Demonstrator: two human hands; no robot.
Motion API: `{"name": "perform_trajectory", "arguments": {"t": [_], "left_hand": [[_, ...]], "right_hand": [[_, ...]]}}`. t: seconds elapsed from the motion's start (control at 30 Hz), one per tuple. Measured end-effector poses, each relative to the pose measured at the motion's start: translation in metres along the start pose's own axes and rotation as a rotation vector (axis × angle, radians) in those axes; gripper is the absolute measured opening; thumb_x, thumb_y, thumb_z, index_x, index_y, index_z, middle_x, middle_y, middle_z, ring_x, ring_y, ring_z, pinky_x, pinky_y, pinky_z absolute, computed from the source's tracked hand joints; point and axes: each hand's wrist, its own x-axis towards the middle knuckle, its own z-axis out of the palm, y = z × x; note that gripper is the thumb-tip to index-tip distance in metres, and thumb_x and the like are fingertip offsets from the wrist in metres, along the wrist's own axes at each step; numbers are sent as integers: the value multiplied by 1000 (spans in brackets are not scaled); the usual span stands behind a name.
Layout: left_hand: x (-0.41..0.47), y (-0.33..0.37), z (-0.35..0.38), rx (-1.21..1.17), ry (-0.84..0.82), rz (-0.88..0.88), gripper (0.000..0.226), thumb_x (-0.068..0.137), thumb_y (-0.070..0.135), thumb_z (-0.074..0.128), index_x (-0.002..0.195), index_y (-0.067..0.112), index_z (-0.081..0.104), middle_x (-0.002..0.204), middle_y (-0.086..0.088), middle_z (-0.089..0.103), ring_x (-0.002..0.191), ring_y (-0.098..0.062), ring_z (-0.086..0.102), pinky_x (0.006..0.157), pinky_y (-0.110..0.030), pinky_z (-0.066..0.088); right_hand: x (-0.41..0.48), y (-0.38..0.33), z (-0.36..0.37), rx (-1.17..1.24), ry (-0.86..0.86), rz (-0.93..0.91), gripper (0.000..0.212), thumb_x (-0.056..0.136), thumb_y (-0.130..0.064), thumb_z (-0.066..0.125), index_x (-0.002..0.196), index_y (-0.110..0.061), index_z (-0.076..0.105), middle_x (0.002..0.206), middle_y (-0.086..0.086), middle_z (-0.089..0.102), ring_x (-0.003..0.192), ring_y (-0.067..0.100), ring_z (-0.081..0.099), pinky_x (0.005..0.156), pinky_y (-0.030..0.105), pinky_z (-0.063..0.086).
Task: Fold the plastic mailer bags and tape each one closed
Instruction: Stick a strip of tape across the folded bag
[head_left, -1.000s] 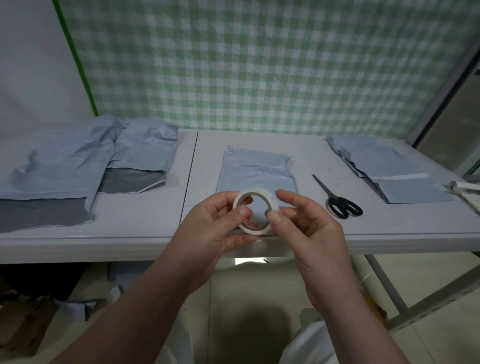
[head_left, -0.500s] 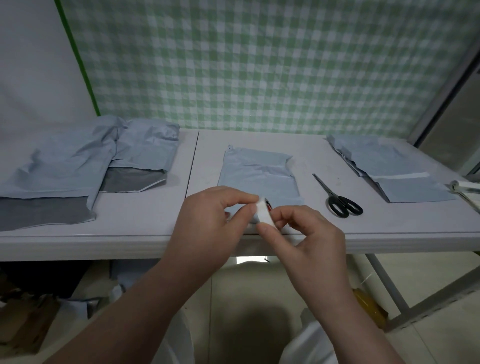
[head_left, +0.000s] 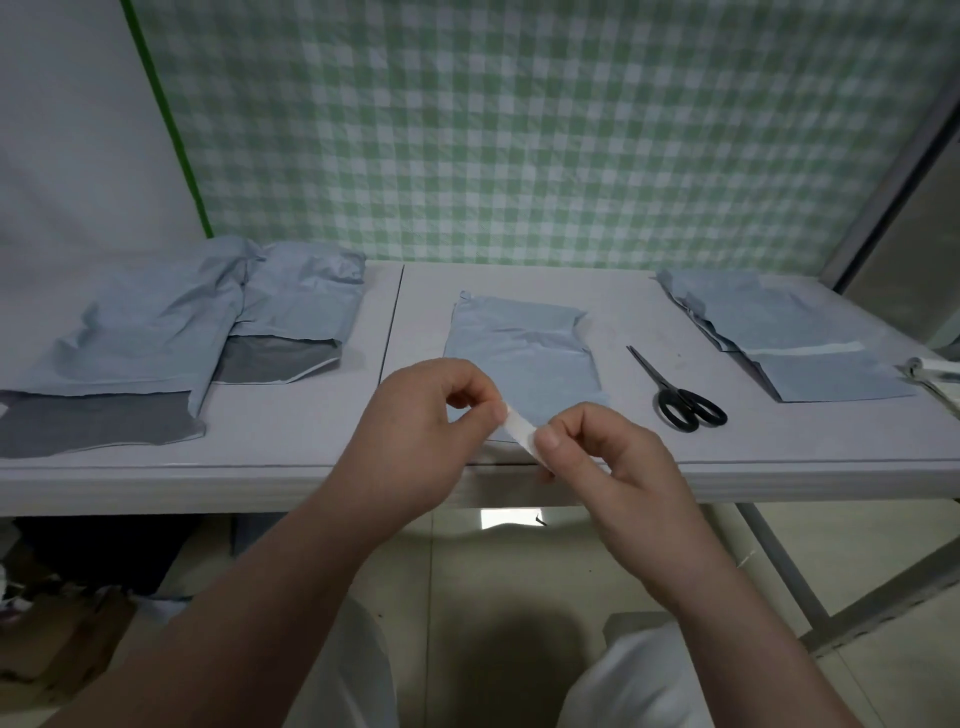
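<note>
The tape roll (head_left: 519, 428), face-on a second ago, now shows edge-on, pinched between left hand (head_left: 415, 436) and right hand (head_left: 613, 467) over the bench (head_left: 311, 457) edge, likely freeing a strip for the folded mailer bag (head_left: 519, 348) beyond.

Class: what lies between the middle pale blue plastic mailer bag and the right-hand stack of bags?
Black-handled metal scissors, touching neither the middle pale blue mailer bag nor the right-hand stack; head view.

tape (head_left: 521, 435) partly hidden; white item (head_left: 932, 370) cut off by right edge
</note>
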Motion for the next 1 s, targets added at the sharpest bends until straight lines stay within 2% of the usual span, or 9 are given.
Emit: {"name": "perform_trajectory", "arguments": {"t": [0.1, 0.2, 0.27, 0.43, 0.53, 0.6, 0.7, 0.87, 1.0], "left_hand": [[3, 0, -2, -100, 19, -93, 22, 85, 14, 65, 67, 27, 64, 69, 13, 61, 68, 3, 54, 64, -5, 37], [11, 5, -3, -203, 81, -162, 17, 86, 14, 64, 70, 19, 66, 66, 6, 56, 54, 0, 45, 51, -7, 35], [20, 9, -3, -242, 116, -189, 19, 87, 13, 63, 69, 17, 64, 61, 3, 51, 46, 0, 40, 44, -9, 32], [44, 8, -10, -244, 185, -202, 21, 89, 13, 61, 68, 16, 62, 52, 4, 42, 35, -1, 35, 37, -11, 26], [56, -3, -15, -220, 191, -238, 22, 89, 13, 61, 68, 17, 61, 54, 2, 42, 32, -1, 34, 36, -10, 26], [64, -13, -16, -221, 160, -287, 21, 89, 12, 60, 68, 14, 60, 54, 0, 42, 29, -2, 33, 33, -11, 24], [73, -31, -18, -229, 101, -355, 18, 87, 11, 62, 69, 11, 60, 58, -5, 46, 28, -1, 32, 33, -11, 25], [91, -60, -12, -246, 69, -372, 19, 84, 20, 67, 67, 13, 64, 72, -11, 53, 59, -15, 44, 45, -16, 32], [92, -76, -2, -152, 19, -326, 23, 82, 24, 69, 64, 11, 66, 53, -1, 52, 43, -6, 41, 42, -17, 32]], "right_hand": [[7, -2, -8, -6, -35, 7, 24, 89, -35, 62, 72, -18, 61, 67, -9, 59, 69, 4, 53, 63, 14, 39], [22, -8, -17, -144, 10, -24, 33, 77, -55, 58, 70, -22, 63, 69, -5, 60, 73, 12, 53, 67, 27, 40], [33, -16, -22, -196, 31, -38, 36, 78, -56, 59, 68, -21, 63, 70, -2, 63, 70, 17, 55, 63, 27, 39], [62, -20, -29, -329, 90, 33, 38, 76, -56, 64, 58, -22, 61, 73, -2, 70, 83, 16, 61, 66, 30, 43], [81, -14, -28, -363, 86, 89, 44, 76, -56, 66, 53, -19, 57, 67, -5, 68, 70, 12, 62, 65, 32, 44], [92, -8, -25, -284, 77, 133, 51, 79, -53, 65, 59, -7, 55, 60, -4, 56, 59, 9, 50, 59, 27, 38], [103, 4, -19, -6, 32, 191, 49, 85, -47, 61, 66, -3, 53, 63, 0, 50, 65, 11, 45, 67, 27, 34], [119, 21, -7, 247, 12, 165, 50, 79, -45, 60, 71, 3, 51, 66, 1, 46, 75, 19, 41, 80, 34, 30], [123, 38, -2, 197, 44, 167, 41, 83, -37, 64, 64, -3, 50, 65, 4, 47, 68, 17, 43, 72, 33, 31]]}}
